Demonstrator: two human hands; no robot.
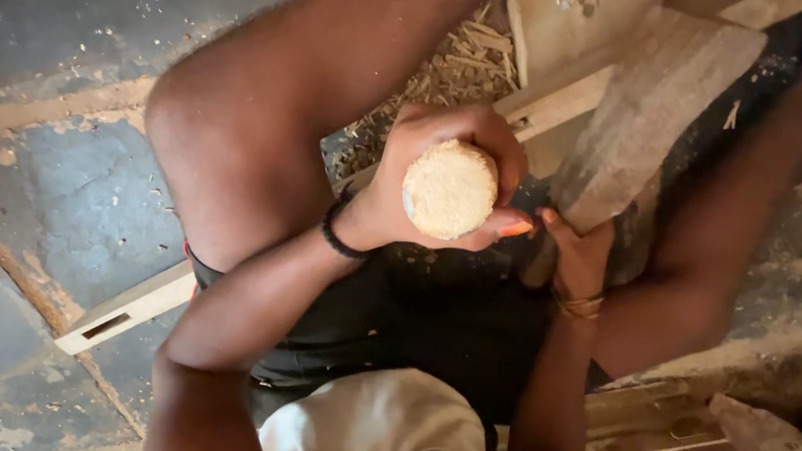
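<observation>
Fingers of left hand wrapped round pale wooden cylinder, frame centre. Right hand, at 3 o'clock, grips stone block. I judge risk: block slipping onto fingers, cylinder twisting loose.

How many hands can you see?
2. The left hand grips a round pale wooden piece in the middle; the right hand is just beside it, under a wooden block.
</observation>
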